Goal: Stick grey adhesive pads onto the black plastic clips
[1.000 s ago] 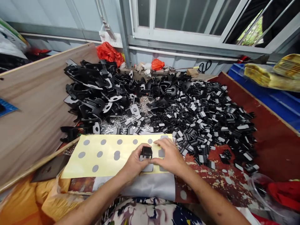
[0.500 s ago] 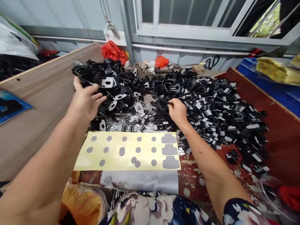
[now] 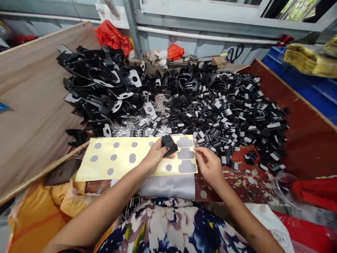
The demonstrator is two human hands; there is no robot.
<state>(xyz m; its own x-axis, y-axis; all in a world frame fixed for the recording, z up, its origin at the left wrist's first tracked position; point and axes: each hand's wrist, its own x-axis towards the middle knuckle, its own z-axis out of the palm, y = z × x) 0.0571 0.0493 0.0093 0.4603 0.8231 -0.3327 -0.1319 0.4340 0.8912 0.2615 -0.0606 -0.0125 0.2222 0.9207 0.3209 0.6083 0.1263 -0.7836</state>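
My left hand [image 3: 155,154] is closed around a small black plastic piece [image 3: 169,145], held over the right half of a yellow sheet [image 3: 84,172]. Grey round spots dot this sheet, and a column of larger grey cut shapes [image 3: 186,166] runs down its right end. My right hand [image 3: 210,164] is at the sheet's right edge, thumb and forefinger pinched together beside the middle grey shape. Whether those fingertips grip the sheet or something thin is too small to tell. Under the sheet's front edge lies a silvery grey sheet [image 3: 168,187].
Larger black plastic parts [image 3: 97,77] are heaped at the back left. Small black clips with grey faces [image 3: 237,116] cover the right. Shiny metal bits [image 3: 123,127] lie between. Wooden boards [image 3: 39,73] wall the left side; scissors [image 3: 235,53] lie at the back.
My left hand has come from the back-left heap to the sheet, holding a black plastic piece. My right hand has left the dark part among the clips and moved nearer, to the sheet's edge.
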